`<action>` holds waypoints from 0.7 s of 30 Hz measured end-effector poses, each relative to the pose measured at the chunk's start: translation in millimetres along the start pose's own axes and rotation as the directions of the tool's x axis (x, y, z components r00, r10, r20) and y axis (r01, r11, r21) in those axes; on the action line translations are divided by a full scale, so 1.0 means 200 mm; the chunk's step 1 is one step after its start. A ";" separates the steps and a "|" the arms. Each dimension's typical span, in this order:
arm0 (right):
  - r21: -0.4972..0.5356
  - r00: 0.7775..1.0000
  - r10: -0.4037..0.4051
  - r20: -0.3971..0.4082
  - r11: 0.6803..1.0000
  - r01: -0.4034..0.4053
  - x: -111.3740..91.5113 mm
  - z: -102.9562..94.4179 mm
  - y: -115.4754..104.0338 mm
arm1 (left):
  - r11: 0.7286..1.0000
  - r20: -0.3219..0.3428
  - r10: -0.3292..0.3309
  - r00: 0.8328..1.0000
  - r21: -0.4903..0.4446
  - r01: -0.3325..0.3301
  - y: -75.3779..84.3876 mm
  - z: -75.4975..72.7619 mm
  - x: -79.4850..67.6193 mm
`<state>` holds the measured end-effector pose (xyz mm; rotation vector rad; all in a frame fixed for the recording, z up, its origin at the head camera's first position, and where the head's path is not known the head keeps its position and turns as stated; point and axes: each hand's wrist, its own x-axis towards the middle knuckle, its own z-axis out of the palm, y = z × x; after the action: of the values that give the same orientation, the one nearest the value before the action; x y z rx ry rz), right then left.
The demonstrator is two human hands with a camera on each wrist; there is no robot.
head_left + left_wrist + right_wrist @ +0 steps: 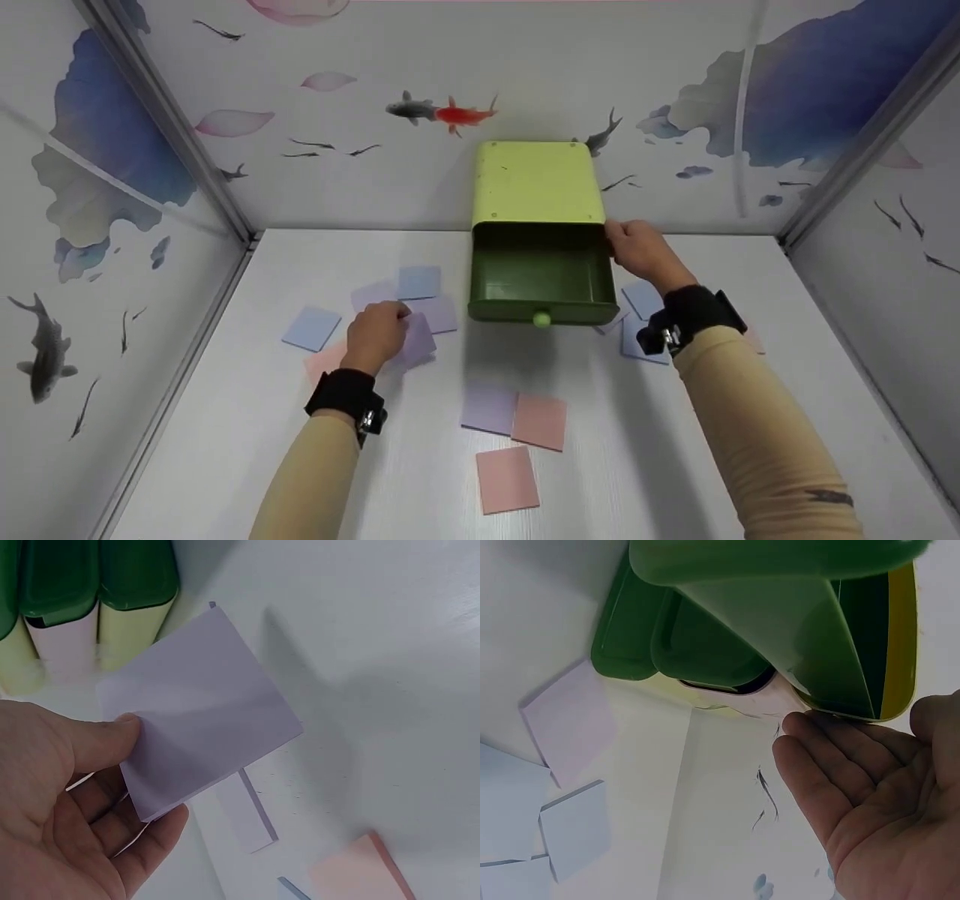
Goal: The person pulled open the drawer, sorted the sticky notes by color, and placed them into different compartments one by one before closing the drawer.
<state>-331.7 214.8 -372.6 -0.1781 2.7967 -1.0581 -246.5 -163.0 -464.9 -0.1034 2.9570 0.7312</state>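
My left hand (377,334) pinches a purple sticky-note pad (206,709) at one corner, thumb on top and fingers beneath. It hovers over other pads at the left of the table. With fingers extended, my right hand (645,253) touches the right side of a yellow-green drawer cabinet (536,180). The cabinet's top drawer (487,309), dark green with a round knob, is pulled out, and its visible inside is bare. In the right wrist view, the right hand's fingertips (791,746) lie against the casing beside the open drawer, the thumb apart from them.
Beneath the top unit, more green drawers (705,652) sit closed in pink and yellow casings. Pink pads (508,480) and a purple pad (487,409) lie at the front middle. Blue pads (311,328) lie left and right. White patterned walls (337,187) surround the table.
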 end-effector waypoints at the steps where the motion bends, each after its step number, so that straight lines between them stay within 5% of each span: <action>1: 0.006 1.000 0.003 -0.002 1.000 -0.003 0.00 0.00 0.00 | 1.000 -0.010 0.011 1.000 0.003 -0.011 0.01 -0.01 0.00; 11: -0.013 1.000 -0.002 -0.016 1.000 0.002 -0.01 0.00 -0.01 | 0.994 -0.050 0.076 0.996 0.080 -0.072 0.12 -0.13 -0.03; 21: -0.011 1.000 0.013 0.020 1.000 -0.013 -0.01 0.00 -0.01 | 0.984 -0.084 0.095 0.992 0.156 -0.081 0.29 -0.34 -0.06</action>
<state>-329.9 212.7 -370.8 -0.1707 2.7822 -1.0326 -244.7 -142.6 -377.5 0.0057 3.1098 0.5199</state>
